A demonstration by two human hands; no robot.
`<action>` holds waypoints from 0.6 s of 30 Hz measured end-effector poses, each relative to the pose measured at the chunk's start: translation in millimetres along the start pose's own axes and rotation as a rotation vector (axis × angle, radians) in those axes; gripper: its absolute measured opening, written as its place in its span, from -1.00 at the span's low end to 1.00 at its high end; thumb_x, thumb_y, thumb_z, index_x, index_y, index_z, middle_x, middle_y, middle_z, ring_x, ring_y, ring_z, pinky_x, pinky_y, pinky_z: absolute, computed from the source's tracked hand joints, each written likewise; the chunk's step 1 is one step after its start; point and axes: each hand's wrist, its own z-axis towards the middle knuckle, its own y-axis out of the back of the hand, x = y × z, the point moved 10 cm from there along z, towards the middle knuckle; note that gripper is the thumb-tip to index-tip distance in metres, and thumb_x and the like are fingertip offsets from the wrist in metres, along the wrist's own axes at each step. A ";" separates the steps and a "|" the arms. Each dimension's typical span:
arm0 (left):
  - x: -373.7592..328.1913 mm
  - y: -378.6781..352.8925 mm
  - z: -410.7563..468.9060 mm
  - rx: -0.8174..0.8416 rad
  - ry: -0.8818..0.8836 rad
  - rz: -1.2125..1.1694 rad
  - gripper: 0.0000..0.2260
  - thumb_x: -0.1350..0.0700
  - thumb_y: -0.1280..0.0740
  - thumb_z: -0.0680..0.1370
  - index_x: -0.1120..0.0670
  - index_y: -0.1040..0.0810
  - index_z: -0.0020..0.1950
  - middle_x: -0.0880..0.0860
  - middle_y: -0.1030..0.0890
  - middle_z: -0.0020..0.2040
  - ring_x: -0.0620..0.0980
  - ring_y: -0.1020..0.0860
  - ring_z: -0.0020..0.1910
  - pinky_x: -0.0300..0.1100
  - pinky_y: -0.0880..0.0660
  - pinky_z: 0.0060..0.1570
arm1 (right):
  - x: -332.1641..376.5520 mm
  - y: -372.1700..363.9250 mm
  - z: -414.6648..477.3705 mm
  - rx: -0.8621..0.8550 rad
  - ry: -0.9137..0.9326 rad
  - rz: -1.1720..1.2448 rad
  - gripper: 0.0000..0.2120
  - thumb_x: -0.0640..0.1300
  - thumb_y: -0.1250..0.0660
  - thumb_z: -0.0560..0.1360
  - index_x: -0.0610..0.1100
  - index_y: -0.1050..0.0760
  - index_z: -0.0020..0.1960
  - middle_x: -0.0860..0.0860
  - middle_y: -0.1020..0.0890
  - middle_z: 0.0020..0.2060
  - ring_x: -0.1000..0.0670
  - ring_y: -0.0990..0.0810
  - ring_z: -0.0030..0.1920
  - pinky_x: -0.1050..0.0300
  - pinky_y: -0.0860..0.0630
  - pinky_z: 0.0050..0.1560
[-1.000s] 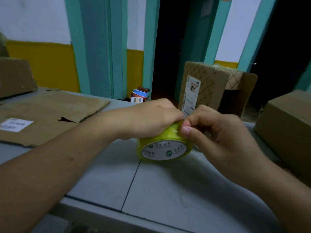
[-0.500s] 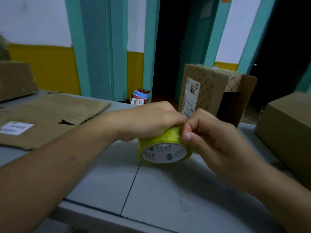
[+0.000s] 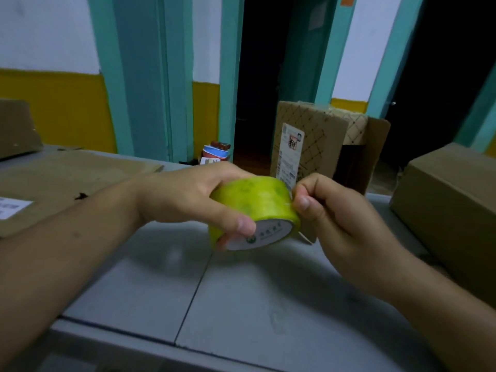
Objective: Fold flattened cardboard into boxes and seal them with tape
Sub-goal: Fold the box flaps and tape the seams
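Tape (image 3: 255, 202): held above the table (image 3: 241, 304), centre; judged light, rigid, slick.
Left hand (image 3: 188, 197): fingers curled round the tape.
Right hand (image 3: 330, 208): fingertips pinched at its right edge; loose end best taken there.

Single wide-angle view from head height, facing forward and tilted down, close over the grey bench (image 3: 241, 304), reaching as far as the doorway (image 3: 257, 76) beyond

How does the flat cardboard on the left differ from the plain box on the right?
The flat cardboard lies unfolded on the table; the plain box is already folded into shape. The flat cardboard carries a white label; none shows on the plain box's visible faces. Both are brown cardboard.
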 end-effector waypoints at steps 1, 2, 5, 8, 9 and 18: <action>-2.3 1.7 -0.4 -0.012 -0.016 -0.011 -0.67 0.10 -0.44 0.42 0.19 -0.56 0.13 -0.13 -0.70 -0.20 -0.25 -0.66 -0.26 -0.38 -0.56 -0.28 | 1.6 -0.9 0.0 -0.005 0.001 0.017 -0.86 -0.02 -0.17 0.67 0.04 -0.44 -0.04 0.20 -0.48 -0.22 0.08 -0.45 -0.23 0.28 -0.37 -0.27; -3.1 3.4 -1.4 -0.030 -0.022 -0.026 -0.63 0.10 -0.44 0.39 0.22 -0.55 0.13 -0.15 -0.69 -0.21 -0.26 -0.65 -0.28 -0.40 -0.54 -0.31 | 4.3 -2.4 0.3 -0.005 0.008 0.028 -0.86 -0.02 -0.18 0.67 0.02 -0.45 -0.04 0.19 -0.48 -0.22 0.09 -0.45 -0.23 0.30 -0.36 -0.27; 1.9 8.5 -5.9 -0.097 -0.019 -0.056 -0.63 0.09 -0.48 0.32 0.21 -0.57 0.06 -0.13 -0.68 -0.26 -0.24 -0.63 -0.34 -0.40 -0.52 -0.38 | 7.7 -3.9 0.1 -0.012 0.017 0.069 -0.89 0.04 -0.28 0.63 0.03 -0.51 -0.01 0.13 -0.54 -0.19 0.06 -0.49 -0.23 0.29 -0.39 -0.27; 1.1 5.2 -6.9 -0.096 -0.015 0.009 -0.78 0.28 -0.50 0.37 0.13 -0.58 -0.04 -0.16 -0.65 -0.32 -0.28 -0.61 -0.39 -0.41 -0.50 -0.40 | 5.2 0.1 -0.2 -0.008 0.000 0.159 -0.86 0.10 -0.37 0.57 0.05 -0.57 0.02 0.06 -0.60 -0.16 0.00 -0.54 -0.23 0.16 -0.48 -0.28; -0.6 1.8 -6.0 -0.078 -0.010 0.028 -0.81 0.32 -0.44 0.41 0.10 -0.58 -0.06 -0.18 -0.65 -0.33 -0.30 -0.60 -0.38 -0.42 -0.50 -0.40 | 4.8 1.6 -0.3 0.000 -0.001 0.161 -0.85 0.11 -0.40 0.56 0.05 -0.59 0.04 0.05 -0.62 -0.13 -0.04 -0.58 -0.19 0.06 -0.55 -0.25; 3.7 -1.2 -1.8 -0.048 -0.002 0.048 -0.78 0.26 -0.49 0.44 -0.08 -0.68 -0.11 -0.13 -0.67 -0.25 -0.20 -0.64 -0.34 -0.35 -0.52 -0.41 | 6.6 1.3 -0.2 0.031 0.002 0.045 -0.87 0.03 -0.40 0.51 0.02 -0.67 -0.01 0.11 -0.64 -0.07 -0.03 -0.64 0.00 0.13 -0.62 -0.06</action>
